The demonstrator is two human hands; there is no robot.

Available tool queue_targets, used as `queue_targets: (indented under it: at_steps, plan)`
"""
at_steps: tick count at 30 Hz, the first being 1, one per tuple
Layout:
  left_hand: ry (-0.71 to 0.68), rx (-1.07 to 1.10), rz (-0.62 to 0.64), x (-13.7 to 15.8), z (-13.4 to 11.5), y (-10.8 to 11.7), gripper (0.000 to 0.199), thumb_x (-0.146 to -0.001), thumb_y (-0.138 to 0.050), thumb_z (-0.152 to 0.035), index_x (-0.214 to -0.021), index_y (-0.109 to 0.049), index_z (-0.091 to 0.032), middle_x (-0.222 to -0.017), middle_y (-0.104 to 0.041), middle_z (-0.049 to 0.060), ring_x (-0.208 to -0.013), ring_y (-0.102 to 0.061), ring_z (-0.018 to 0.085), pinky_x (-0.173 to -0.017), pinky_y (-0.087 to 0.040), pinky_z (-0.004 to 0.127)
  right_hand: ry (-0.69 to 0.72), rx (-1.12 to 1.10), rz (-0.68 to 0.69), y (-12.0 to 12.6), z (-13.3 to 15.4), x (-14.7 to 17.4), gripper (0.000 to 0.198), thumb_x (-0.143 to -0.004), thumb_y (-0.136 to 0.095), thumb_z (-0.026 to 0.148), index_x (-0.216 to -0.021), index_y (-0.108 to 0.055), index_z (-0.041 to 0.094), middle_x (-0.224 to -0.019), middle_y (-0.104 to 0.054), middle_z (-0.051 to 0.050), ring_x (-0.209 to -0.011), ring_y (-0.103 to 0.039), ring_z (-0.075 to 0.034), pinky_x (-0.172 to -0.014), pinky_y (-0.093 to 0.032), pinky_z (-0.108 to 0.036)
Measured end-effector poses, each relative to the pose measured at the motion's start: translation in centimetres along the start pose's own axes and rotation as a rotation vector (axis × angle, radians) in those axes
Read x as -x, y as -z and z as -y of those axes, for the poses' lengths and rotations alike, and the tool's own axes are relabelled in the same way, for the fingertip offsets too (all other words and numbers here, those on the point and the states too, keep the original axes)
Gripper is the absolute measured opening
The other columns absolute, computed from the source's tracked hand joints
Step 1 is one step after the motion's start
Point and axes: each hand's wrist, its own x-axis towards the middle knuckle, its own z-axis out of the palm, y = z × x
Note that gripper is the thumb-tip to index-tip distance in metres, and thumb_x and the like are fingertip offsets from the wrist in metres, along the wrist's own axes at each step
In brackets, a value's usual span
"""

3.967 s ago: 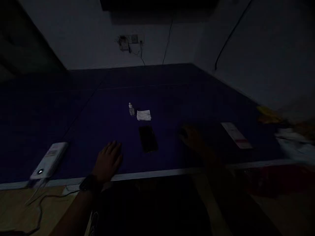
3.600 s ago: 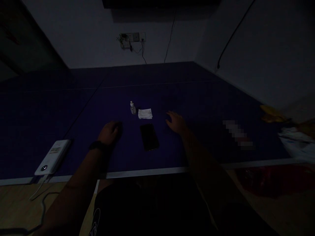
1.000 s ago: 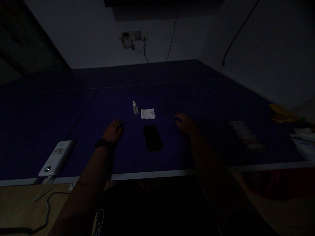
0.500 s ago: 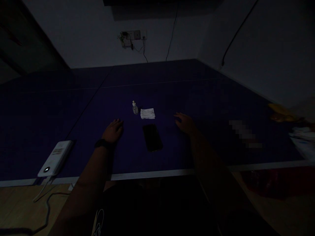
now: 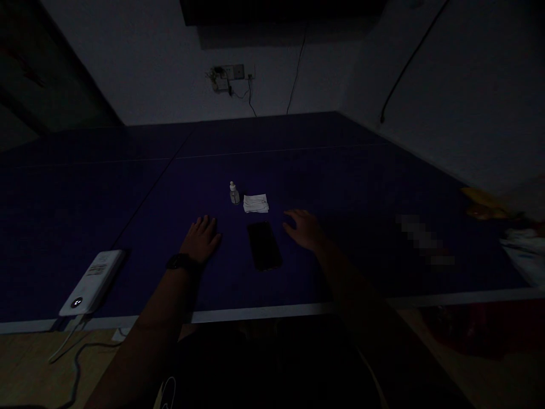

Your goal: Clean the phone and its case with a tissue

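A dark smartphone [image 5: 264, 245] lies flat on the blue table [image 5: 238, 289] between my hands. Just beyond it rests a folded white cloth or tissue [image 5: 256, 203], and beside that, to the left, a small clear bottle with a white dropper-like top [image 5: 234, 194] stands upright. To the left of the phone, my left hand [image 5: 201, 238] is over the tabletop with fingers spread and nothing in it; a dark watch is on the wrist. My right hand [image 5: 303, 228] is right of the phone, fingers apart and empty, thumb toward the phone without touching it.
At the left front edge lies a white power bank [image 5: 92, 282] with cables hanging off the table. Plastic bags [image 5: 525, 250] and a yellow item [image 5: 485, 203] sit at the far right. A blurred-out object [image 5: 423, 238] lies nearer. Wall sockets [image 5: 234, 72] are at the back.
My right hand has moved left, closer to the phone. My left hand has shifted slightly right, and its fingers are more spread. The view has tilted up a little.
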Motion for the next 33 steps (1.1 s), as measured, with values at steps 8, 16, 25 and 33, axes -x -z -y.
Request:
queue_targets:
  at_steps: [8,16,25,33]
  plan:
    - [-0.003,0.000,0.026,1.1,-1.7,-0.1,0.075,-0.100,-0.038,-0.061,-0.156,-0.037,-0.011,-0.163,-0.033,0.018,-0.153,-0.025,0.040,-0.122,-0.021,0.060,0.075,-0.023,0.034,0.3,1.9,0.1,0.037,-0.094,-0.056,0.028,-0.130,-0.064,0.022,-0.136,-0.064,-0.011,-0.124,-0.057,-0.031,-0.102,-0.042,-0.050]
    - [-0.026,0.102,0.009,1.0,-2.1,0.6,0.061,-0.102,-0.038,-0.056,-0.150,-0.050,-0.019,-0.161,-0.040,0.014,-0.151,-0.029,0.039,-0.121,-0.021,0.063,0.076,0.007,0.053,2.4,3.4,0.4,0.029,-0.092,-0.060,0.036,-0.114,-0.072,0.020,-0.109,-0.070,-0.014,-0.106,-0.060,-0.033,-0.096,-0.044,-0.049]
    - [-0.068,0.431,0.056,0.8,-6.5,0.2,0.061,-0.102,-0.039,-0.059,-0.145,-0.056,-0.020,-0.162,-0.037,0.013,-0.154,-0.023,0.035,-0.125,-0.015,0.057,-0.129,0.081,0.182,1.5,10.8,5.1,0.083,-0.068,-0.070,0.079,-0.115,-0.064,0.011,-0.107,-0.065,-0.022,-0.103,-0.060,-0.041,-0.084,-0.046,-0.049]
    - [0.093,0.993,0.109,0.8,-9.2,0.7,0.059,-0.096,-0.048,-0.067,-0.134,-0.066,-0.026,-0.162,-0.040,0.008,-0.157,-0.009,0.035,-0.126,-0.007,0.056,-0.270,-0.012,0.145,0.3,12.9,5.0,0.062,-0.064,-0.079,0.043,-0.115,-0.059,0.014,-0.108,-0.063,-0.019,-0.101,-0.060,-0.036,-0.086,-0.046,-0.044]
